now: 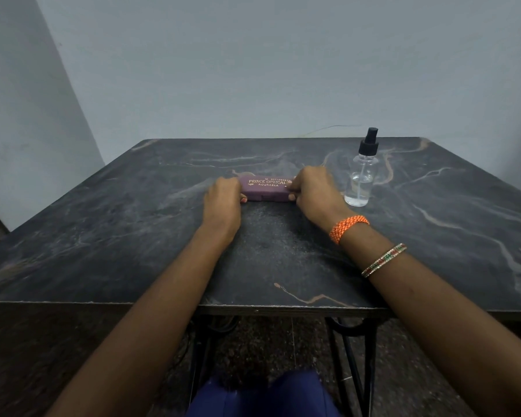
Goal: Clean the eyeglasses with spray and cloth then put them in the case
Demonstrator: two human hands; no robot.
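A purple eyeglass case (266,189) with gold lettering lies closed on the dark marble table (133,230), near its middle. My left hand (223,203) grips the case's left end, and my right hand (312,192) grips its right end. A clear spray bottle (362,179) with a black nozzle stands upright just right of my right hand, holding a little liquid. No eyeglasses or cloth can be seen.
A pale wall rises right behind the table's far edge. The table's front edge (253,305) runs below my forearms, with black metal legs (352,356) and the floor beneath. Bracelets circle my right wrist.
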